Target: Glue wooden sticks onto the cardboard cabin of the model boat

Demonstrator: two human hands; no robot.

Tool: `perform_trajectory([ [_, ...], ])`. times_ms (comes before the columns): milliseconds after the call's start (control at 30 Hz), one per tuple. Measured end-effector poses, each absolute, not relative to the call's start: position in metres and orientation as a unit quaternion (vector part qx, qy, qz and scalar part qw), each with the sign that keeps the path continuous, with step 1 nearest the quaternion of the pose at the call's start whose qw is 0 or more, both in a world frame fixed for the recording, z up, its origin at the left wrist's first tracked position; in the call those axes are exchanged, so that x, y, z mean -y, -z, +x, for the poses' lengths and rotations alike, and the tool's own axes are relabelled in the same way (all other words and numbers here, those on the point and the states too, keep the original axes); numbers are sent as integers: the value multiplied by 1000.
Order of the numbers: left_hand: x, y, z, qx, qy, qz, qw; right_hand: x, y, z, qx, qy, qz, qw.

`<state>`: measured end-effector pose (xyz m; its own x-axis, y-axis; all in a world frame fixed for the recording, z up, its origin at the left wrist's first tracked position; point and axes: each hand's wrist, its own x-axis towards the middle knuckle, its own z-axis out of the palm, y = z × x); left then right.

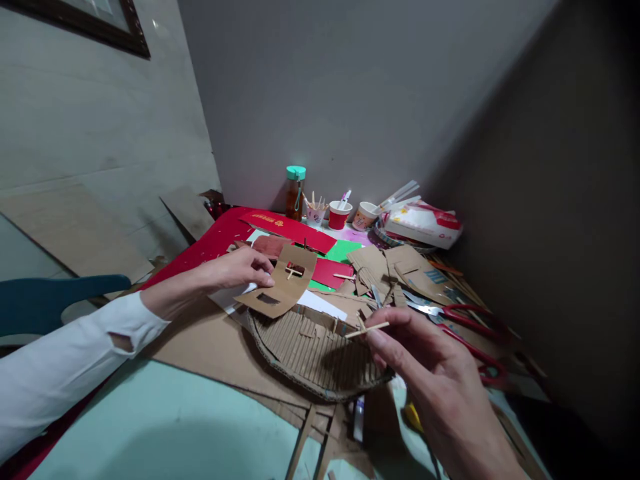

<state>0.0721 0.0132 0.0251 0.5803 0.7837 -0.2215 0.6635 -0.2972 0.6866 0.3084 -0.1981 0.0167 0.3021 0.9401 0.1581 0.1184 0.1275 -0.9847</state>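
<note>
My left hand [250, 268] grips the left edge of a folded cardboard piece [286, 293] between thumb and fingers. Two rectangular openings are cut in that piece, and a small stick cross [294, 271] sits at the upper one. Between the thumb and fingers of my right hand [425, 363] is a wooden stick cross [367, 329], held over the ribbed cardboard base [315, 350]. This base has a curved rim and lies below both hands. The folded piece covers part of its far left edge.
Red-handled scissors [465, 317] lie right of the base, near cardboard scraps [420, 273]. Behind stand a bottle [295, 197], a cup of sticks [316, 213], a red cup [340, 217] and a tilted cup [365, 217]. A glue stick or marker [359, 419] lies in front.
</note>
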Motion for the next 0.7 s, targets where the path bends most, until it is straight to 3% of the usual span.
perform_trajectory([
  [233, -1, -22, 71, -460, -202, 719, 481, 199, -21, 302, 503, -339, -556, 568],
  [500, 43, -49, 86, -417, -423, 609, 526, 205, -26, 299, 445, -338, -564, 609],
  [700, 89, -54, 106, -399, -478, 550, 557, 209, -29, 295, 434, -344, -533, 640],
])
